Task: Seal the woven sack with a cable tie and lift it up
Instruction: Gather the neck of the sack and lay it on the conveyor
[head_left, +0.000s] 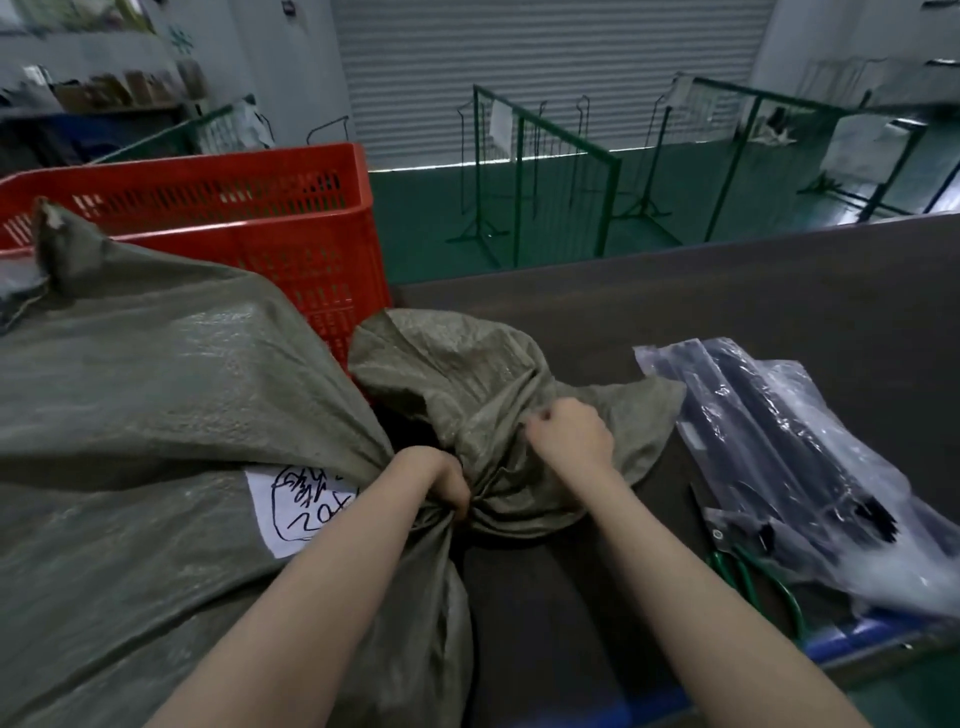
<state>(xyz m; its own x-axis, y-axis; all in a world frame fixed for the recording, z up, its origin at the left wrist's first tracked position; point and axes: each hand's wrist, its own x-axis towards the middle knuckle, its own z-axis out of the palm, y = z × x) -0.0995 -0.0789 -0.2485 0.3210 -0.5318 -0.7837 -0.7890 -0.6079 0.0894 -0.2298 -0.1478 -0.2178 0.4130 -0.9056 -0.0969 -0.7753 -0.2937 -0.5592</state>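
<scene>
woven sack (156, 395) | left hand (452, 486) clenches gathered neck | right hand (571, 434) grips loose mouth fabric

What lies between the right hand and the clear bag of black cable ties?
In the head view, only the sack's loose mouth flap and bare dark table separate the right hand from the cable-tie bag.

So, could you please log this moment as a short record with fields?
sack: olive woven sack lying on the dark table, mouth gathered, no tie visible
left hand: clenched on the bunched neck
right hand: gripping the loose mouth fabric
label: white handwritten label on the sack
supplies: clear bag of black cable ties; green-handled cutters
behind: red crate
</scene>
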